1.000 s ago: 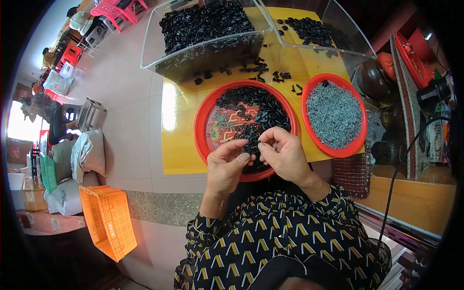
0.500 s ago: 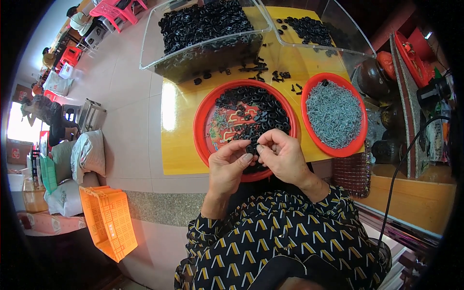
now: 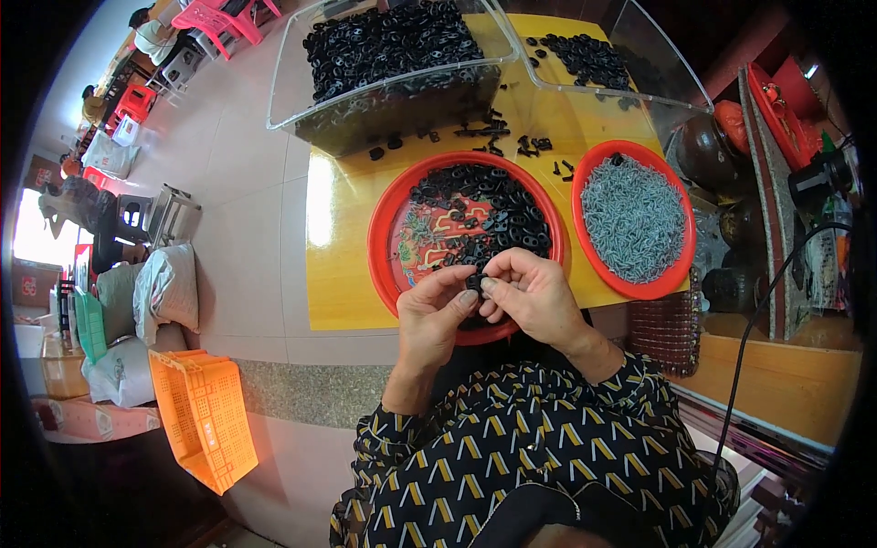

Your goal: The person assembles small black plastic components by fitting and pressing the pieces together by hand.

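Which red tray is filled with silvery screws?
The right-side tray; the left tray, partly below the left hand and right hand, holds black oval pieces instead.

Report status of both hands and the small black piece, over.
Left hand pinching small black piece; right hand at it, grip unclear. Piece above red tray. Nothing visibly blocking.

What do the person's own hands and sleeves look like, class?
The left hand and right hand are ungloved, with no watch visible. The left sleeve and right sleeve are black, patterned with slanted yellow and white strokes.
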`<state>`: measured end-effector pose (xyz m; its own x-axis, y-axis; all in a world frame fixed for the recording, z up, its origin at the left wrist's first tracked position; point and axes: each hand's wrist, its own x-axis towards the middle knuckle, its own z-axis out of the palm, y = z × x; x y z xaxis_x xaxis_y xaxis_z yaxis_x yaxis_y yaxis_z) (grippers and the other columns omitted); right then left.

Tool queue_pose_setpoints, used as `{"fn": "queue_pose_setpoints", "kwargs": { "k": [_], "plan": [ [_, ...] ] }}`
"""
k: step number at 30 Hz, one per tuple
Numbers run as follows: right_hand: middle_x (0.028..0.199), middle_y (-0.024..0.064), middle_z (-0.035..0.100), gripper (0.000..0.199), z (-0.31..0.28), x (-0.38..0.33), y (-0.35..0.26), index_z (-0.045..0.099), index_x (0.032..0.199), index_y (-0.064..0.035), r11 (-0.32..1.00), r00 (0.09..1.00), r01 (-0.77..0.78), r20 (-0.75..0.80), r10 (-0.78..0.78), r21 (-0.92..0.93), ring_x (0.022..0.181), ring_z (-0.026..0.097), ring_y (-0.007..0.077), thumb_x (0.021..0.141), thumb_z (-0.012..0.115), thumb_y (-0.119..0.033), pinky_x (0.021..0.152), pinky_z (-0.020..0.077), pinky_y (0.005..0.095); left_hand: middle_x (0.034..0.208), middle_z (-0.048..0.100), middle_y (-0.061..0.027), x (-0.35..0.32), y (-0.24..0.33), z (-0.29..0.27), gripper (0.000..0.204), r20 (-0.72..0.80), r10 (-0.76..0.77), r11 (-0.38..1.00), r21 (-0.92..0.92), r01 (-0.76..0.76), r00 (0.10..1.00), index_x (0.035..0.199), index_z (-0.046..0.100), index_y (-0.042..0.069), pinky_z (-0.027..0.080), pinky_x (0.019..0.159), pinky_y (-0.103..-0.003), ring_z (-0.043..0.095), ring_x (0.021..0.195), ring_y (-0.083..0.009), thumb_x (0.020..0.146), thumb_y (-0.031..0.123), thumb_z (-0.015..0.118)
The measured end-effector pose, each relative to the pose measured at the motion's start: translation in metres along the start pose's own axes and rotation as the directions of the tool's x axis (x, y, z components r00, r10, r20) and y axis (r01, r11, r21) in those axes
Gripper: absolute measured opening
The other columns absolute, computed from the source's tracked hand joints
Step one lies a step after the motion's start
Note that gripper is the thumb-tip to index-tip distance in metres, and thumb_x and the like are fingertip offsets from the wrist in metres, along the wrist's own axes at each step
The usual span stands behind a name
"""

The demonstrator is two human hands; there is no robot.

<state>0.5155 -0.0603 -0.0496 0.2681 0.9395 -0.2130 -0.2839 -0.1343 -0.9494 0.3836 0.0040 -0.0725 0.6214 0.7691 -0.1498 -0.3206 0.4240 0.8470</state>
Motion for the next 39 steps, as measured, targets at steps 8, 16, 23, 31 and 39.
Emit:
{"fn": "queue_pose_setpoints", "kwargs": {
  "k": [8, 16, 23, 31, 39],
  "plan": [
    [0.071, 0.007, 0.058, 0.01, -0.016, 0.004, -0.007, 0.055, 0.087, 0.0027, 0.992, 0.985, -0.1, 0.148, 0.087, 0.078, 0.063, 0.059, 0.012, 0.081, 0.056, -0.005, 0.054, 0.0505, 0.021, 0.087, 0.059, -0.0077, -0.002, -0.001, -0.002, 0.026, 0.059, 0.016, 0.999, 0.043, -0.019, 0.998, 0.102, 0.054, -0.004, 0.047, 0.068, -0.022, 0.056, 0.076, -0.0113, 0.076, -0.007, 0.055],
    [0.072, 0.0049, 0.057, 0.01, -0.023, 0.009, 0.0, 0.054, 0.084, 0.0011, 0.976, 0.962, -0.144, 0.254, 0.1, 0.162, 0.063, 0.059, 0.011, 0.078, 0.059, -0.005, 0.055, 0.0498, 0.0206, 0.083, 0.059, -0.0065, -0.004, 0.003, 0.007, 0.025, 0.09, 0.086, 0.989, 0.113, -0.096, 0.992, 0.099, 0.056, -0.004, 0.044, 0.062, -0.02, 0.055, 0.071, -0.0104, 0.074, -0.003, 0.06],
    [0.075, 0.0045, 0.056, 0.011, -0.026, 0.012, 0.002, 0.053, 0.084, 0.0009, 0.962, 0.948, -0.176, 0.298, 0.108, 0.209, 0.066, 0.059, 0.0122, 0.078, 0.059, -0.005, 0.058, 0.0514, 0.022, 0.084, 0.056, -0.0074, -0.002, 0.001, 0.006, 0.025, 0.127, 0.142, 0.949, 0.266, -0.172, 0.982, 0.098, 0.057, -0.005, 0.045, 0.067, -0.021, 0.054, 0.076, -0.0118, 0.074, -0.01, 0.053],
    [0.076, 0.0041, 0.056, 0.01, -0.024, 0.016, 0.01, 0.053, 0.085, 0.0007, 0.969, 0.953, -0.14, 0.292, 0.076, 0.205, 0.069, 0.059, 0.0125, 0.08, 0.058, -0.007, 0.06, 0.0517, 0.0222, 0.082, 0.057, -0.007, 0.002, -0.002, 0.002, 0.026, 0.122, 0.2, 0.88, 0.414, -0.233, 0.972, 0.098, 0.057, -0.005, 0.043, 0.066, -0.022, 0.053, 0.075, -0.0115, 0.073, -0.01, 0.055],
    [0.068, 0.0055, 0.056, 0.01, -0.019, 0.012, -0.006, 0.053, 0.081, 0.0012, 0.983, 0.961, -0.177, 0.224, 0.161, 0.051, 0.056, 0.057, 0.0112, 0.082, 0.054, -0.008, 0.049, 0.048, 0.02, 0.084, 0.055, -0.0055, 0.001, 0.003, 0.004, 0.028, 0.117, 0.169, 0.864, 0.46, -0.204, 0.979, 0.102, 0.056, -0.004, 0.042, 0.066, -0.02, 0.052, 0.075, -0.0095, 0.075, -0.008, 0.055]
  ]
}}
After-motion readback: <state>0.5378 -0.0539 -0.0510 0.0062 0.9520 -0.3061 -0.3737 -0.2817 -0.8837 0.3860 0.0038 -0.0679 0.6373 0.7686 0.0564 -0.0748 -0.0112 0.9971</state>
